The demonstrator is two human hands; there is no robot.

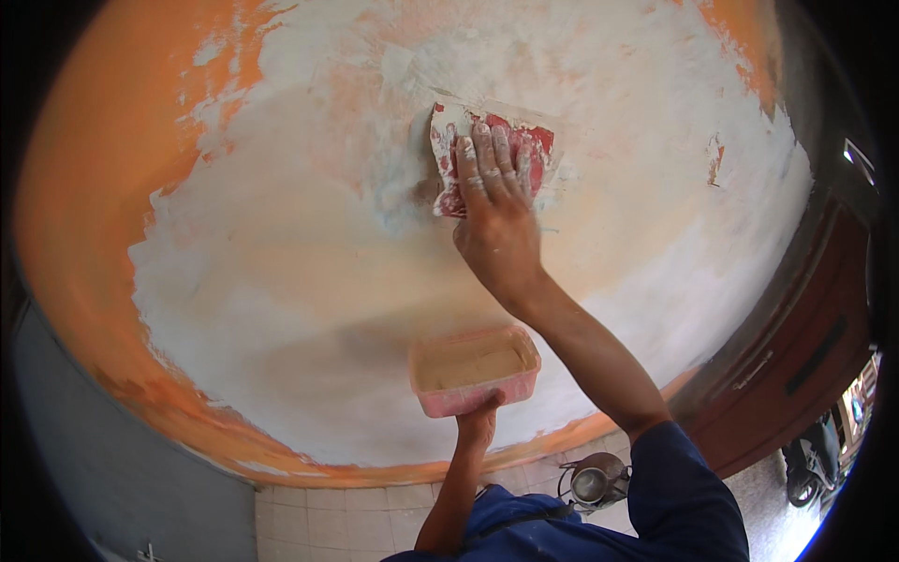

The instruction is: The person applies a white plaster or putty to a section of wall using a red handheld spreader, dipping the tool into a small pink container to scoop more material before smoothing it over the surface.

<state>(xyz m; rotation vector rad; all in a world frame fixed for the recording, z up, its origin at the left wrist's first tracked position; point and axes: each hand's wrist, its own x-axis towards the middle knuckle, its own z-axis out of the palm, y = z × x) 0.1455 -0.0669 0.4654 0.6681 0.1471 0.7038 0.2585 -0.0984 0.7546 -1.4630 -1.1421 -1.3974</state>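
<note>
At upper middle, the right hand (498,211) gripped a red scraper (446,150) against the wall (281,253), 4 fingers (486,155) spread across it; likely light and bendy, it suited that hold. At lower middle, the left hand (478,426) grasped the probably heavier tub (473,397) from below.

The red sheet (539,143) looks plastic under crusted, chalky paste (444,136), the pink tub (457,401) smeared plastic, and the coated wall (300,234) mostly matt.
</note>
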